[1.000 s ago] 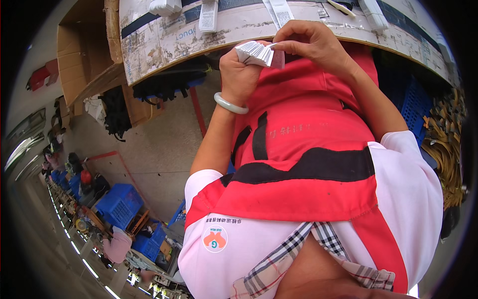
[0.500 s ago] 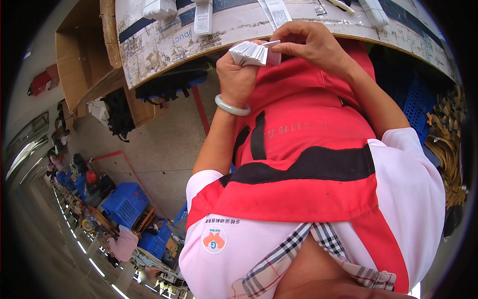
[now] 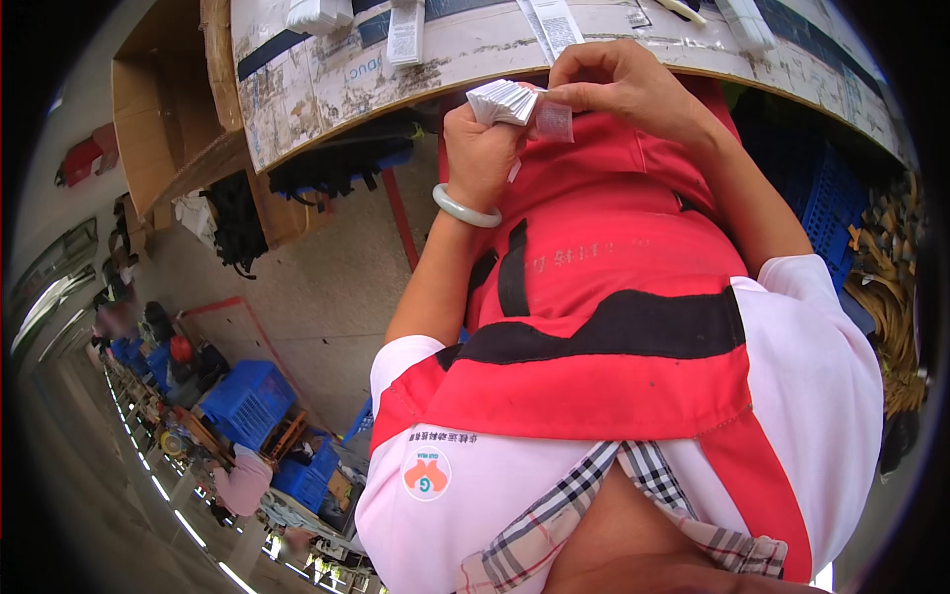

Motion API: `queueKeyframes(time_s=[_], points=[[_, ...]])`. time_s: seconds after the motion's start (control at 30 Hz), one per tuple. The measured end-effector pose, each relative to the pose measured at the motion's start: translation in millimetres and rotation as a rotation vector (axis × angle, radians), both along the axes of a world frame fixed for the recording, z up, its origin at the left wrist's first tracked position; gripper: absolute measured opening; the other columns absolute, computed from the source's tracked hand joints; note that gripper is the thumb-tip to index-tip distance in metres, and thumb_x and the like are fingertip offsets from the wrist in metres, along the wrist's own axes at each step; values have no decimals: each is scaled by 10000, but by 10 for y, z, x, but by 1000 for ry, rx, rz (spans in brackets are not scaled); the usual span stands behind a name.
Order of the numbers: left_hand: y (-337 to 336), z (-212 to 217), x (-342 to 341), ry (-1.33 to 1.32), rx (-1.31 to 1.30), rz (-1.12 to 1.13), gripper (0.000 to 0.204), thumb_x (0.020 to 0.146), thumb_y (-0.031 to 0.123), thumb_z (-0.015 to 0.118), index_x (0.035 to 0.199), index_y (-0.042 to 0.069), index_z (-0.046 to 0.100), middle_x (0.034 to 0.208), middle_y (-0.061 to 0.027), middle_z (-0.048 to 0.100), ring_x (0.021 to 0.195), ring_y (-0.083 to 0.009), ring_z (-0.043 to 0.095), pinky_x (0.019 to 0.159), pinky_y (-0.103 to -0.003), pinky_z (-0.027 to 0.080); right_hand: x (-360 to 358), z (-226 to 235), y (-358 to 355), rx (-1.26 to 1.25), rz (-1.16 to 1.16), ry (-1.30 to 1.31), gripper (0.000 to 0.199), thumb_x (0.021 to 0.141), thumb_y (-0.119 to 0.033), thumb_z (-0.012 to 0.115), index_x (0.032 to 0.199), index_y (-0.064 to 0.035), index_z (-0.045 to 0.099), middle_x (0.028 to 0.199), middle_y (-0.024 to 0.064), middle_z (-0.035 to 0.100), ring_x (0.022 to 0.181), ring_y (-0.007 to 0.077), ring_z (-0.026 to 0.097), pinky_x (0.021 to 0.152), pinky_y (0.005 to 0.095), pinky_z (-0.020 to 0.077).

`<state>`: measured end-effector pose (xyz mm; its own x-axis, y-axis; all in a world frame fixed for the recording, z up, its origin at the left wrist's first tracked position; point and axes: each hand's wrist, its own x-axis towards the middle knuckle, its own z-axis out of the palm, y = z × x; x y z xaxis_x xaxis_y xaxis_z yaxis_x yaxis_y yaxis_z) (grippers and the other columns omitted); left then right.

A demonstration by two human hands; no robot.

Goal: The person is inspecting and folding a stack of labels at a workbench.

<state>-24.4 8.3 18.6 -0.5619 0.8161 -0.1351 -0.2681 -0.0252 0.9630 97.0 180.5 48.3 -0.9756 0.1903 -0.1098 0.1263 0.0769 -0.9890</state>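
Note:
Just off the table's near edge, my left hand (image 3: 480, 156) is closed round a fanned stack of white paper labels (image 3: 501, 102). A pale ring bracelet (image 3: 465, 208) circles that wrist. My right hand (image 3: 633, 91) is beside the stack, thumb and forefinger pinched at the edge of one label. A thin, see-through printed label (image 3: 556, 123) hangs between the two hands, over the red apron (image 3: 604, 198). Whether it is the pinched one is hard to make out. A small white tip also shows below my left hand's fingers.
On the worn table (image 3: 297, 109) lie printed label strips (image 3: 406, 36), more strips (image 3: 550, 30), a white bundle (image 3: 319, 14) and a clear-wrapped bundle (image 3: 744, 24). An open cardboard box (image 3: 168, 109) stands left. Blue crates (image 3: 247, 401) and a co-worker (image 3: 243, 481) are farther off.
My left hand has turned slightly and shifted a little to the right with the stack. The thin printed label now hangs more fully in view. My right hand has barely moved.

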Motion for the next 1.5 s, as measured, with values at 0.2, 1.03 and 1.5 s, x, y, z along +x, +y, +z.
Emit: queueKeyframes(time_s=[0.2, 1.03, 1.5], points=[[24, -120, 12, -514, -3, -79, 365, 959, 347, 590, 999, -13, 633, 784, -84, 659, 552, -81, 578, 418, -190, 382, -88, 70, -149, -222, 22, -37, 124, 883, -120, 676, 876, 4, 664, 763, 17, 629, 698, 70, 574, 654, 227, 477], [8, 35, 34, -347, -99, -402, 179, 974, 200, 579, 986, 25, 618, 712, 7, 531, 538, -38, 409, 457, -191, 325, -114, -8, -52, -142, 35, -165, 227, 841, -115, 718, 1038, -19, 661, 925, 31, 603, 819, 86, 578, 718, 220, 478], [79, -73, 16, -491, -121, -290, 188, 972, 203, 579, 972, 17, 606, 753, -19, 547, 578, -75, 472, 528, -237, 416, 370, -484, 1196, 1273, -639, -5, 193, 848, -220, 698, 1004, -110, 724, 995, 29, 668, 978, 236, 591, 844, 350, 483]])
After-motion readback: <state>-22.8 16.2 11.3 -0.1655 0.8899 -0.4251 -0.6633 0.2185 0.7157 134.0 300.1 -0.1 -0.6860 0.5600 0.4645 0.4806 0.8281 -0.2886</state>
